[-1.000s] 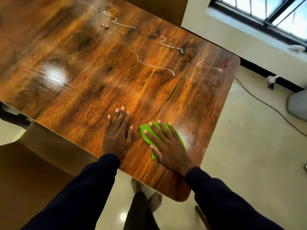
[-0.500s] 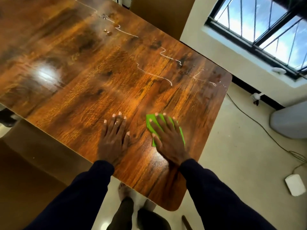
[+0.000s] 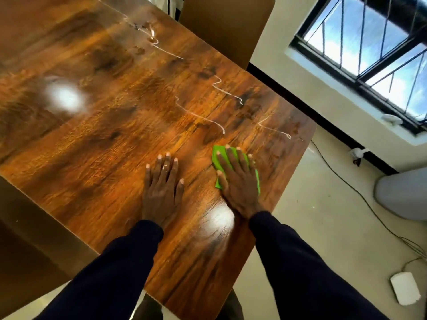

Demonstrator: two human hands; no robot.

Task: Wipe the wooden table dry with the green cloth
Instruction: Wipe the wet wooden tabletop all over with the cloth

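Streaks may survive the wipe

Our right hand lies flat, fingers spread, pressing the green cloth onto the wooden table near its right edge; our left hand rests open, holding nothing. We risk missing the water trails beyond.

— What did the things rest on?
— A glossy wooden table, dark-grained, with rounded corners.
— And what lay directly on it?
— A green cloth near the right edge, flat under the right hand. The left hand lay palm-down just beside it, apart from the cloth. Thin, pale water trails ran across the wood beyond the hands, with droplets farther back.
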